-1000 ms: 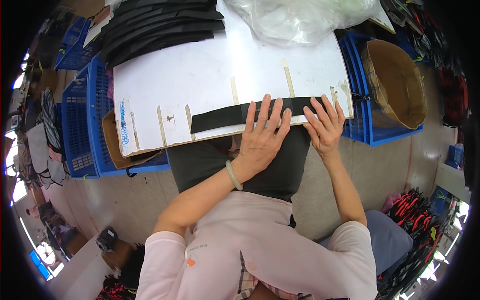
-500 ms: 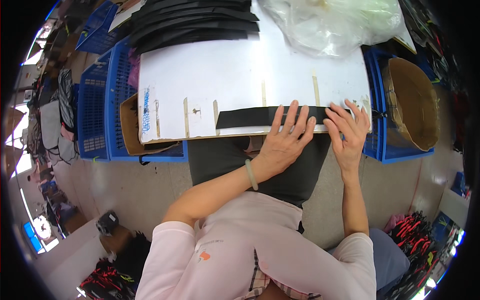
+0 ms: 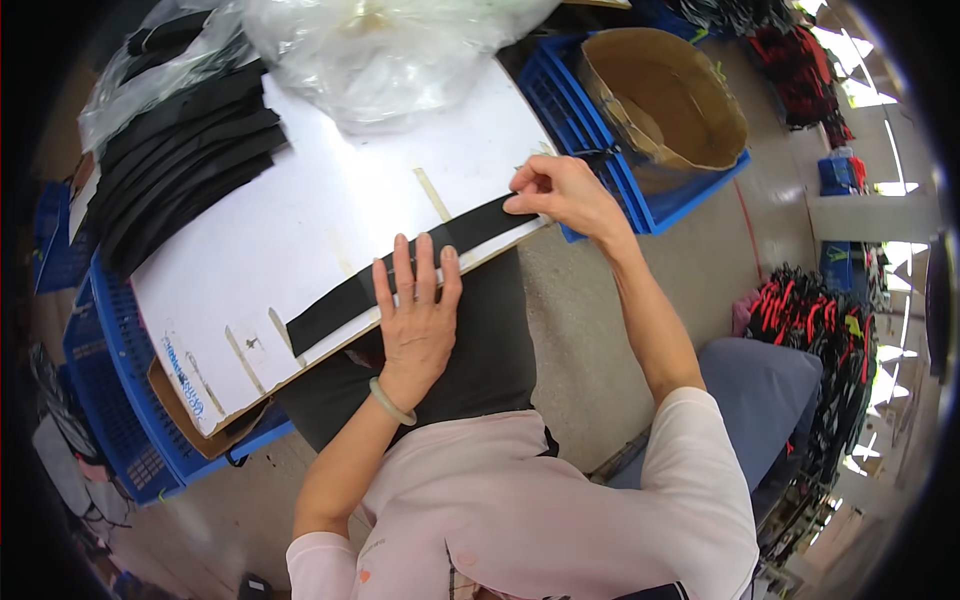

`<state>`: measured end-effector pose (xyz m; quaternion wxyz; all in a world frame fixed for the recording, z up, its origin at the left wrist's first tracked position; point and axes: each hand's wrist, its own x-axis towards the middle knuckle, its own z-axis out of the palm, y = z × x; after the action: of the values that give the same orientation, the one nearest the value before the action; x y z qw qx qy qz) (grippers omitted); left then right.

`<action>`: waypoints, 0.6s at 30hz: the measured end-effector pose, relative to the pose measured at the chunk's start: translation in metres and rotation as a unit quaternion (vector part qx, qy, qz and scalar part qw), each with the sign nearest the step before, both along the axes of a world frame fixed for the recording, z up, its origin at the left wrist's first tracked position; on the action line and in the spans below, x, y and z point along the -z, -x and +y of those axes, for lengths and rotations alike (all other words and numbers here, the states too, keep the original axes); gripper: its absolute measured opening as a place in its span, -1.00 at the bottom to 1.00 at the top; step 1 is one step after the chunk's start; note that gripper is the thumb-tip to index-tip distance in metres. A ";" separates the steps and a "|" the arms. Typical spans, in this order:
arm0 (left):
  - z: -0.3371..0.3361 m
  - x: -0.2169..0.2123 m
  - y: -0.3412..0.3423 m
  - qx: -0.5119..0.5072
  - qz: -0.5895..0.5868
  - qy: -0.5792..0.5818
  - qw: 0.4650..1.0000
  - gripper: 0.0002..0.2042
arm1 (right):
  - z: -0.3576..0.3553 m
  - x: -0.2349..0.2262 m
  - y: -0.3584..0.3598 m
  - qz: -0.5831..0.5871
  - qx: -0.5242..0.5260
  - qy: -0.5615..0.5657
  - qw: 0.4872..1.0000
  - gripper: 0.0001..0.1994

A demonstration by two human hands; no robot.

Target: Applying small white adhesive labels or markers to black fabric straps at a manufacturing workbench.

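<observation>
A long black fabric strip (image 3: 345, 305) lies along the near edge of a white board (image 3: 310, 215), over strips of tape stuck to the board. My left hand (image 3: 415, 325) rests flat across the strip's middle, fingers stretched out and slightly apart. At the strip's right end, my right hand (image 3: 578, 195) is closed in a pinch, thumb and forefinger at the tip of the fabric. The fingertips partly hide that end. Several more black strips (image 3: 185, 165) are stacked at the board's far left.
A clear plastic bag (image 3: 380, 70) covers the board's far side. To the right, an open cardboard box (image 3: 665, 105) sits in a blue crate (image 3: 690, 190). Another blue crate (image 3: 120, 390) stands on the left. Black and red goods (image 3: 815, 330) are heaped at right.
The view has swung to the right, so the board now slants. My right hand has gone from spread fingers to a pinch at the strip's end. My left hand still presses the strip.
</observation>
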<state>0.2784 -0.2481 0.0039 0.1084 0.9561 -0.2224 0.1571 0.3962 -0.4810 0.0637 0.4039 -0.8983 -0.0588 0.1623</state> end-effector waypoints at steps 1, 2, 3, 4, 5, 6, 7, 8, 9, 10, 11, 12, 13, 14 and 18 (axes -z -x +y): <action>0.000 0.000 0.000 0.001 0.001 -0.004 1.000 -0.45 | 0.004 -0.001 -0.001 -0.002 0.015 0.014 1.000 -0.74; 0.001 0.001 0.000 -0.001 0.004 -0.015 1.000 -0.43 | 0.005 -0.001 -0.002 0.002 0.024 0.016 1.000 -0.74; 0.000 0.001 -0.001 -0.003 0.011 -0.009 1.000 -0.40 | 0.005 -0.002 -0.007 -0.001 0.001 0.034 0.999 -0.76; -0.001 0.000 -0.001 -0.001 0.012 -0.005 1.000 -0.39 | 0.005 -0.003 -0.011 -0.003 -0.022 0.052 0.998 -0.79; -0.001 0.000 -0.001 0.000 0.013 -0.001 1.000 -0.37 | 0.004 -0.004 -0.013 0.000 -0.016 0.053 0.998 -0.79; -0.001 0.000 -0.001 -0.002 0.009 -0.003 1.000 -0.37 | 0.005 -0.005 -0.014 -0.007 -0.036 0.066 0.997 -0.80; 0.000 0.001 -0.002 -0.004 0.005 -0.006 1.000 -0.36 | 0.004 -0.004 -0.015 -0.014 -0.056 0.078 0.995 -0.81; 0.000 -0.001 -0.003 -0.006 0.002 -0.013 1.000 -0.37 | 0.002 0.000 -0.017 -0.027 -0.064 0.071 0.995 -0.82; 0.001 -0.001 -0.003 -0.008 0.002 -0.024 1.000 -0.38 | 0.000 0.001 -0.018 -0.021 -0.063 0.070 0.995 -0.82; 0.001 0.000 -0.003 -0.007 -0.003 -0.025 1.000 -0.39 | -0.002 0.001 -0.018 -0.022 -0.065 0.053 0.996 -0.82; 0.002 0.001 -0.003 -0.006 -0.007 -0.025 1.000 -0.39 | -0.004 0.003 -0.018 -0.024 -0.067 0.036 0.997 -0.82; 0.002 0.001 -0.003 -0.006 -0.002 -0.027 1.000 -0.39 | -0.005 0.007 -0.018 -0.039 -0.068 0.022 0.997 -0.83; 0.002 0.000 -0.002 -0.006 0.000 -0.028 1.000 -0.40 | -0.007 0.009 -0.017 -0.033 -0.068 0.020 0.997 -0.83; 0.002 0.000 -0.002 -0.007 0.000 -0.030 1.000 -0.41 | -0.008 0.011 -0.016 -0.035 -0.064 0.013 0.997 -0.82; 0.002 0.003 -0.001 -0.009 -0.011 0.001 1.000 -0.45 | -0.008 0.009 -0.013 -0.032 -0.061 0.002 0.998 -0.82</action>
<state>0.2796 -0.2462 0.0010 0.1057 0.9561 -0.2151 0.1686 0.4094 -0.4890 0.0551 0.3894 -0.8986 -0.1266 0.1576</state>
